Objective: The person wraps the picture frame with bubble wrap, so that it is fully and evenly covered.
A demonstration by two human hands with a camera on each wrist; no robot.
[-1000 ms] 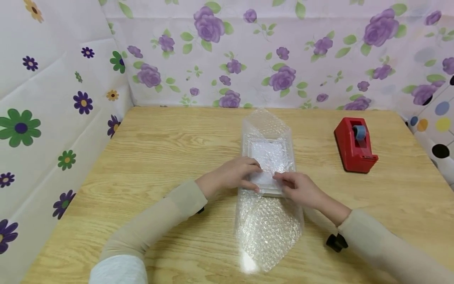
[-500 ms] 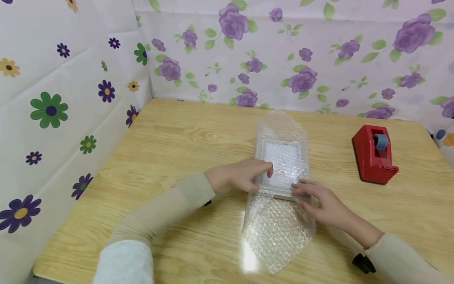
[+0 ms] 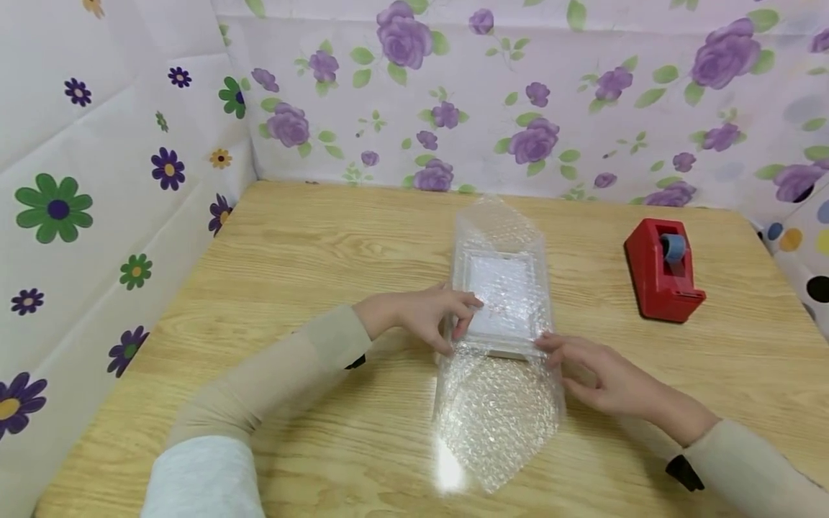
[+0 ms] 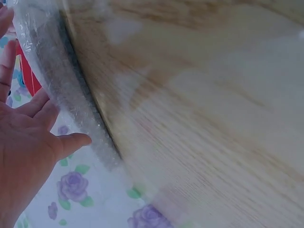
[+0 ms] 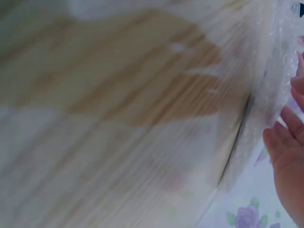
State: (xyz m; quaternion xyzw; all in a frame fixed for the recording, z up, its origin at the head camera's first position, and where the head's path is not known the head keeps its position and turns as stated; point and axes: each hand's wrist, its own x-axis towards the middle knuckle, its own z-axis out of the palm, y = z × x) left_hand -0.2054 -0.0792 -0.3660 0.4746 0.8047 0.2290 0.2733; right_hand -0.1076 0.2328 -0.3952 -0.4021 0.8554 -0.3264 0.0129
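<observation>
Bubble wrap (image 3: pixel 499 424) lies lengthwise on the wood-grain table (image 3: pixel 324 244), a little right of the middle, with a white rectangular frame (image 3: pixel 501 298) flat under its clear layers. Wrap runs past the frame at both ends: a pointed flap toward the back edge, just short of it, and a longer pointed one toward me, lying flat. The frame's near edge shows as a pale strip; whether film covers it there, I cannot tell. My left hand (image 3: pixel 432 314) is at the bundle's left side, fingers loosely bent and parted, gripping nothing, fingertips over the wrap; the left wrist view has the thumb out straight along the side. My right hand (image 3: pixel 602 373) is at the near right corner, fingers relaxed, tips on the wrap's edge, palm off to the side. Broad bare wood lies left of the bundle; a narrower stretch separates it from the red tape dispenser (image 3: pixel 663 277) on the right, which stands well apart from both hands. Rose-printed sheeting (image 3: pixel 337 93) closes off the back edge.
</observation>
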